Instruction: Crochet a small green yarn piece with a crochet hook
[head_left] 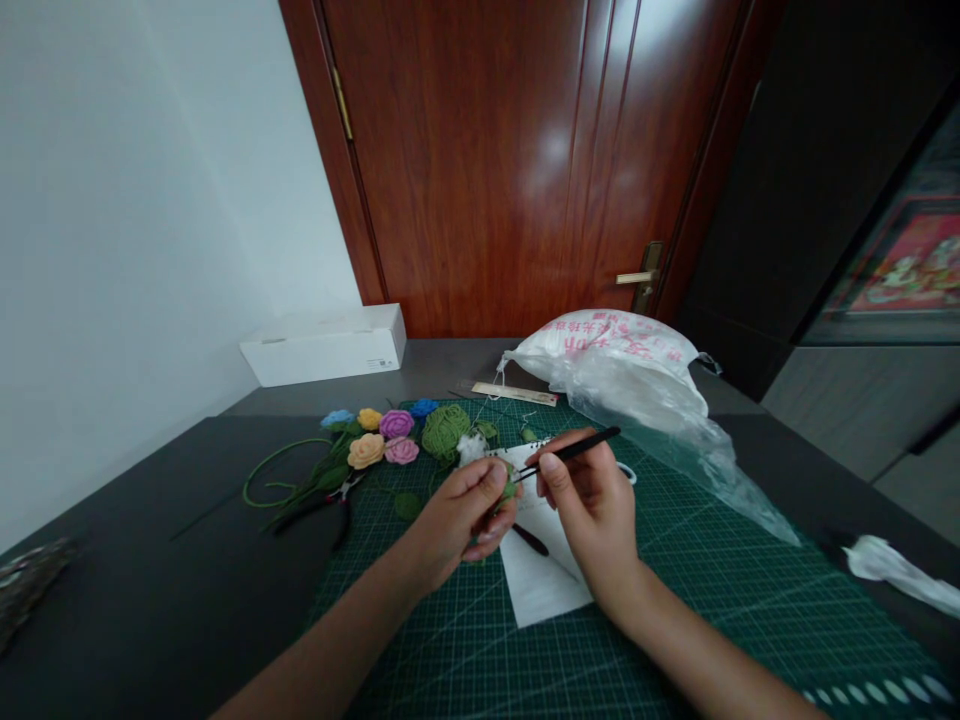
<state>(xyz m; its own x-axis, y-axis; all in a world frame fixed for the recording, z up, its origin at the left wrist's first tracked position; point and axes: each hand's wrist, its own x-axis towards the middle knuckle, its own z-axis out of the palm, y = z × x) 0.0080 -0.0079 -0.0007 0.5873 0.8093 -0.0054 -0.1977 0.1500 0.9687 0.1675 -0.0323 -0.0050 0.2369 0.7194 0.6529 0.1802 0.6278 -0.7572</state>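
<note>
Pinching a small, soft green yarn piece (510,490) in the bare left grip (455,517), near the middle of the view. Grasping slim black tweezers (577,444) in the bare right grip (598,508), aimed toward 8 o'clock at the piece; too small to tell whether closed on it. Best worked with both wrists steady, with the pinch kept close to the tweezer points, and with light pressure to avoid snagging fibres.

Held above a white sheet of paper (536,597), on a dark green gridded cutting mat (720,560), over a dark grey desk (225,590). From the hands, toward 10 o'clock: a round green yarn ball (446,432), then 6 multicoloured crocheted flowers (366,451), then a long white box (322,352) near a pale wall (135,250). At 1 o'clock: a plump, red-printed white plastic bag (622,345). Beyond, at 12: a reddish-brown wooden door (480,170).
</note>
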